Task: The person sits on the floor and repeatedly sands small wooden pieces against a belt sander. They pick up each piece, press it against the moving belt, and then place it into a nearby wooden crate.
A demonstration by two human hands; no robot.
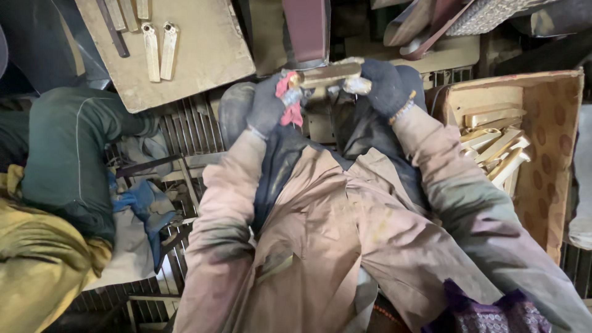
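Both my hands wear dark grey gloves and grip one flat brass bar (pixel 325 74) held level against the lower end of a dark red sanding belt (pixel 306 29). My left hand (pixel 269 103) holds the bar's left end, with a red rag (pixel 290 98) tucked in its fingers. My right hand (pixel 383 86) holds the right end. My pinkish-brown sleeves and jacket fill the lower middle of the view.
A cardboard box (pixel 549 142) at the right holds several brass bars (pixel 496 145). A wooden board (pixel 197 49) at top left carries two finished bars (pixel 159 50). At the left sits another person in green (pixel 68 160). A metal floor grate (pixel 185 126) lies below.
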